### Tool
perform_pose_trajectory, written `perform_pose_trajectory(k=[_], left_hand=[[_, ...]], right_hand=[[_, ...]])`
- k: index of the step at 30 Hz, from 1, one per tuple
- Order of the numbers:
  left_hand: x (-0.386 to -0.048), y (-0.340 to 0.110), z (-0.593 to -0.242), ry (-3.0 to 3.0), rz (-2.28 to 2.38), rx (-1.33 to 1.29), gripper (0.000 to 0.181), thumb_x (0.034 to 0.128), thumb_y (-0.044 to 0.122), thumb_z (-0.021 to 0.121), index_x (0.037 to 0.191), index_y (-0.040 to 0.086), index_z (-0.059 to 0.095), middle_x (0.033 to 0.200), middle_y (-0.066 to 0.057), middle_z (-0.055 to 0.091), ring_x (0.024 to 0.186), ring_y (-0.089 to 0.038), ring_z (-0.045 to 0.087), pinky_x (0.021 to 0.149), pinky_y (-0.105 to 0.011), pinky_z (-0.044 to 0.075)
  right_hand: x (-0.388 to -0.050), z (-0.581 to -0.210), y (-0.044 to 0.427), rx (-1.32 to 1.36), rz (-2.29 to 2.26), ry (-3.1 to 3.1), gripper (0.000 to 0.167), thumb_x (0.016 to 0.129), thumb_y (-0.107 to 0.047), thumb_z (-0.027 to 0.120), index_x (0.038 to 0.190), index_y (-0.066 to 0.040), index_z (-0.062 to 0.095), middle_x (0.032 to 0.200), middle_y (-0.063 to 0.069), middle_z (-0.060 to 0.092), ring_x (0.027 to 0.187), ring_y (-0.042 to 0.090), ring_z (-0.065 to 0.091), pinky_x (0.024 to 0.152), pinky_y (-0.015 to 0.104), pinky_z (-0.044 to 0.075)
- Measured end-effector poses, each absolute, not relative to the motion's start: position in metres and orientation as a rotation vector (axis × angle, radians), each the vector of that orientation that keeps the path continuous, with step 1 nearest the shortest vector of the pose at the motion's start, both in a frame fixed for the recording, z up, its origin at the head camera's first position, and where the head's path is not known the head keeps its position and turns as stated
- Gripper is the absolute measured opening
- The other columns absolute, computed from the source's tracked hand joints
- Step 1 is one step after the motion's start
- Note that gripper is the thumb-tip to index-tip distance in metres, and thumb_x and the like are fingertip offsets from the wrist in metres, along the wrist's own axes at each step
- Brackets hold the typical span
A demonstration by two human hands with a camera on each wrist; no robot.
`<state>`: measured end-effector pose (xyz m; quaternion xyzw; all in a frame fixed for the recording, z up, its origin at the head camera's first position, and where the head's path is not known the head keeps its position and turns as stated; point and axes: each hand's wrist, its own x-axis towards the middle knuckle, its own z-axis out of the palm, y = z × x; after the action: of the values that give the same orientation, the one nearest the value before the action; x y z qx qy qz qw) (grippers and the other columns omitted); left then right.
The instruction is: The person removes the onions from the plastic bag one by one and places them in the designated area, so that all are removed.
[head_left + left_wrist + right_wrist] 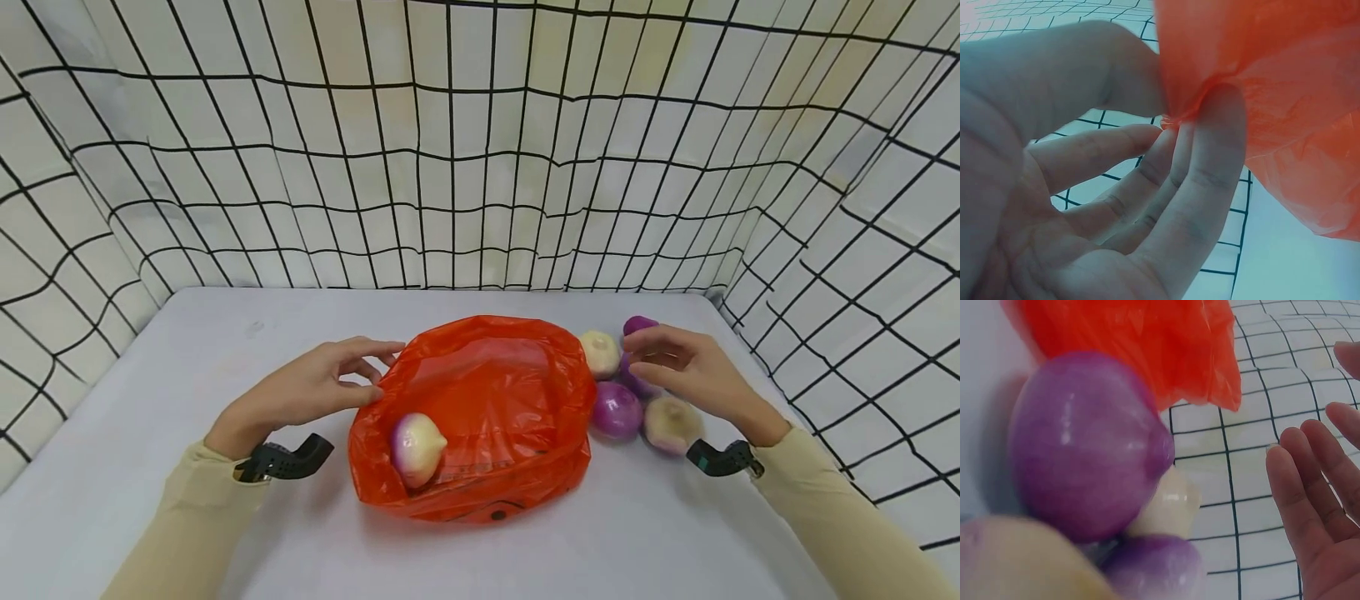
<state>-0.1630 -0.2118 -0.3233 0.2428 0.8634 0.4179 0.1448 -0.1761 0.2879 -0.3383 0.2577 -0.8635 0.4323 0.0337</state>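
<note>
A red plastic bag (517, 392) lies with its mouth spread on the white table. My left hand (322, 375) pinches the bag's left rim between thumb and fingers; the left wrist view shows the film (1204, 50) gathered there. Inside the bag, at its left, sits a white and purple onion (417, 450). My right hand (693, 367) hovers over a group of onions right of the bag, holding nothing, its fingers loosely bent. Among them are a purple onion (617, 410) and two pale ones (600, 354). A large purple onion (1085, 447) fills much of the right wrist view.
White walls with a black grid net (450, 183) enclose the table at the back and both sides. The white tabletop (247, 333) extends left of the bag and in front of it. A black wrist device (288, 458) sits at each cuff.
</note>
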Motion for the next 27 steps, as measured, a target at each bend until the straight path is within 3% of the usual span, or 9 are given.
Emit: perform_pose_trajectory(k=[8,13,20,27], left_hand=[[-0.163,-0.212,-0.324,2.49,1.212,0.695,0.058,0.0974,0.023,0.07,0.152,0.015,0.052,0.141,-0.011,0.061,0.119,-0.025,0.065,0.095,-0.039,0.062],[-0.163,-0.212,-0.325,2.482,1.217,0.67,0.059,0.097,0.023,0.07,0.152,0.016,0.052,0.142,-0.011,0.06,0.12,-0.025,0.065,0.095,-0.04,0.062],[-0.161,-0.211,-0.325,2.493,1.221,0.689,0.059,0.0965,0.022,0.07,0.152,0.015,0.051,0.142,-0.011,0.06,0.119,-0.025,0.066,0.096,-0.041,0.062],[-0.16,-0.211,-0.323,2.489,1.226,0.691,0.058,0.0967,0.023,0.069,0.152,0.017,0.052,0.145,-0.01,0.059,0.119,-0.024,0.065,0.095,-0.04,0.062]], right_hand=[[-0.185,-0.329,0.262,0.84,1.297,-2.681,0.029,0.096,-0.01,0.072,0.125,-0.011,0.07,0.115,-0.014,0.071,0.104,0.002,0.07,0.092,0.014,0.057],[-0.189,-0.323,0.246,0.845,1.292,-2.719,0.029,0.096,-0.015,0.072,0.125,-0.016,0.07,0.12,0.003,0.072,0.105,0.004,0.07,0.092,0.017,0.058],[-0.195,-0.314,0.222,0.928,1.395,-2.697,0.035,0.096,-0.014,0.073,0.129,-0.004,0.067,0.121,0.02,0.07,0.105,0.013,0.072,0.094,0.019,0.058],[-0.201,-0.307,0.199,1.046,1.424,-2.617,0.035,0.092,-0.007,0.076,0.127,-0.003,0.068,0.118,0.02,0.07,0.103,0.014,0.072,0.094,0.021,0.059]])
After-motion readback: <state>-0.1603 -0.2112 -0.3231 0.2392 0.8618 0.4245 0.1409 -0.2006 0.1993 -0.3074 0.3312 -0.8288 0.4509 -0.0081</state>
